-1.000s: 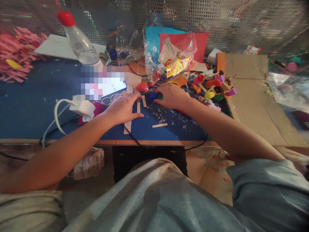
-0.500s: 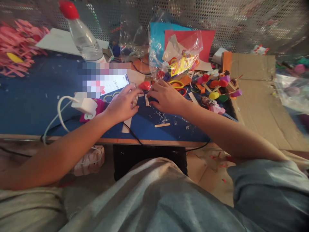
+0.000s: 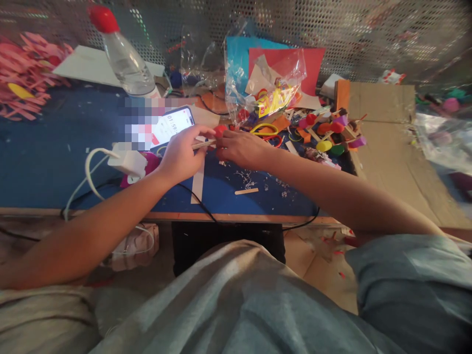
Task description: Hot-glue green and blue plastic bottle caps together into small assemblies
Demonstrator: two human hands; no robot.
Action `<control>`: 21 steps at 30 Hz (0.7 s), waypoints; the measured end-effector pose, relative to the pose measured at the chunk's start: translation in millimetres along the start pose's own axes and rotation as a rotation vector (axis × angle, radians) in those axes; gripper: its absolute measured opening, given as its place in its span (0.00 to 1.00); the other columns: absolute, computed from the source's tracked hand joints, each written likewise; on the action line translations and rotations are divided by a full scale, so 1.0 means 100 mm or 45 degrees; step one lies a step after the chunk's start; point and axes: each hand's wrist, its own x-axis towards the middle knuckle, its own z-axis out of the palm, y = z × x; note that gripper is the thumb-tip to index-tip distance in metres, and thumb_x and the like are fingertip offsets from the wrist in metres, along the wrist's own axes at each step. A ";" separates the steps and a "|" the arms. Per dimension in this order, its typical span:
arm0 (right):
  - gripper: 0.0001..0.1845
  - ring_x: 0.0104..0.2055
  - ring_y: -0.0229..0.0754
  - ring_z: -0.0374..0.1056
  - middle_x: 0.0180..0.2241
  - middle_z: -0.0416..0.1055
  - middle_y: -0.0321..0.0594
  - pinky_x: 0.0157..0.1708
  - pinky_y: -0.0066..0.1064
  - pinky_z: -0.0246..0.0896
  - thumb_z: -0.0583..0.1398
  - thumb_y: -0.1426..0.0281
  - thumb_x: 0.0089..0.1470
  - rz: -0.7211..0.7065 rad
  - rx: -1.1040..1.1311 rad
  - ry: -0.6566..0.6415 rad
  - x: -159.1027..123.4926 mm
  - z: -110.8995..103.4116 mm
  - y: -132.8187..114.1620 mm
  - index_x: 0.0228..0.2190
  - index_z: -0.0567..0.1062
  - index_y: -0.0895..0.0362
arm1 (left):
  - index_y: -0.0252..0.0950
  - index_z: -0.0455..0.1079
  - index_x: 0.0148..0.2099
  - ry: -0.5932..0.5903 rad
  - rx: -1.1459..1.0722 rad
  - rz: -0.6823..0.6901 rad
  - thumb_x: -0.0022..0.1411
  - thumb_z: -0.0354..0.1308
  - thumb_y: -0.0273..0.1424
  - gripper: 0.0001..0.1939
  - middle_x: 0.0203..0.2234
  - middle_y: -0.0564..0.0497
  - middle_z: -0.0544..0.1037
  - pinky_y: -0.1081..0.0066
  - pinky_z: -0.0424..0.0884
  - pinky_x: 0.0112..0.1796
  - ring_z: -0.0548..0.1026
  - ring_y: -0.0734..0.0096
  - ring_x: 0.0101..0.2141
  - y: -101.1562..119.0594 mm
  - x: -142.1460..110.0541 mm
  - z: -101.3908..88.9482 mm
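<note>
Thin wooden craft sticks (image 3: 202, 144) lie nearly level between the fingers and thumb of my left hand (image 3: 181, 155), a little above the blue table. Their right end meets the curled fingertips of my right hand (image 3: 243, 149), which pinch there; the fingertips partly hide it. Just behind the fingertips is a red lump (image 3: 220, 131). Below my right hand a small pale wooden end (image 3: 222, 162) shows. A single loose craft stick (image 3: 247, 191) lies nearer the table's front edge. Under my left hand, a pale paper strip (image 3: 197, 187) rests on the table.
Left of my hands are a lit phone (image 3: 172, 125), a white charger (image 3: 127, 161) with cables and a red-capped bottle (image 3: 131, 69). To the right lie yellow-handled scissors (image 3: 264, 129), colourful clay pieces (image 3: 324, 146) and cardboard (image 3: 383, 147). A clear bag (image 3: 236, 83) stands behind.
My hands have come together. The sticks in my left hand have turned from upright to nearly level, and my right hand has moved left from the blue and green lumps to their end.
</note>
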 end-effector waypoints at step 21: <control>0.08 0.42 0.46 0.73 0.42 0.81 0.45 0.49 0.43 0.69 0.58 0.68 0.74 0.155 0.861 0.555 -0.25 -0.16 -0.10 0.46 0.78 0.53 | 0.47 0.66 0.47 0.312 -0.973 -0.355 0.70 0.64 0.51 0.17 0.30 0.54 0.60 0.61 0.60 0.30 0.60 0.67 0.27 0.02 0.57 0.28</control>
